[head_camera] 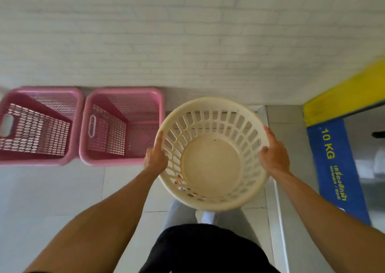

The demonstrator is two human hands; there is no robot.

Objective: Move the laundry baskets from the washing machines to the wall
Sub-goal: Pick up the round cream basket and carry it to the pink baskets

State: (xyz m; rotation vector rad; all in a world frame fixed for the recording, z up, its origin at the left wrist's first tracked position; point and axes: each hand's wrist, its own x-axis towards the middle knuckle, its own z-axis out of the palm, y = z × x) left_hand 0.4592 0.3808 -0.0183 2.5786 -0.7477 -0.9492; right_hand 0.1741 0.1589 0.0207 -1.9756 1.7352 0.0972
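Cream plastic, round and slotted all over: the basket (212,154), empty, held in the air over the floor (52,189), its mouth tipped toward the camera. Held by both hands, one on each side of the rim: left hand (156,156) gripping the left edge with a finger stretched up along it, right hand (274,154) closed over the right edge, thumb inside and fingers (270,136) outside. Hands well apart, the whole basket between them. Near the wall (187,43) already, but not yet put down. To the left, two pink baskets (123,127), square and tall, standing on the floor side by side against the wall, almost touching each other; the nearer one just beside the cream basket. At the right edge, a washing machine (333,160) with a blue label reading "10 KG" and a yellow band above. Only one view, so nothing more on the underside of the basket. Probably very light, since thin plastic with nothing inside, and stiff enough to keep its shape, though the wall may bend a little if squeezed hard. Smooth rim, maybe a bit slippery, so best taken at two opposite points of the rim as now. Free place on the floor next to the pink ones looks the likely spot. Not fragile; still better set down than dropped.
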